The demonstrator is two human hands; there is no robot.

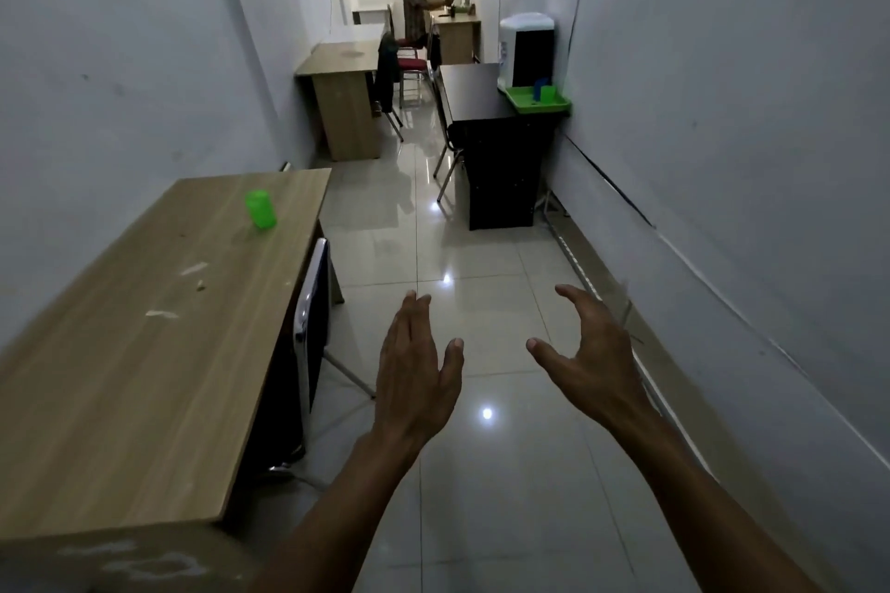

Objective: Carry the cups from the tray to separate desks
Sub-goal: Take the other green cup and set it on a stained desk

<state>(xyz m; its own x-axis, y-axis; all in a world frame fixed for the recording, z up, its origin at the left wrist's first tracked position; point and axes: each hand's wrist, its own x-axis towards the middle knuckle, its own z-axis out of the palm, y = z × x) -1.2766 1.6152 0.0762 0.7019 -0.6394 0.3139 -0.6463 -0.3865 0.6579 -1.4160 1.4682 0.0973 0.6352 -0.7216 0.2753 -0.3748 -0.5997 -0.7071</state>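
Looks like a small, plain office: narrow tiled corridor-like room lined with wooden desks (159,323) and a dark desk (474,92), metal-framed chairs (313,327) tucked in, a water dispenser (527,51) against the wall, someone seated working at a far desk (457,31).

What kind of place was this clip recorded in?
Most likely a small, narrow office or workroom. Wooden desks and a black desk with chairs line both walls of a tiled aisle, a water dispenser stands beside a green tray, and a person sits working at the far end.
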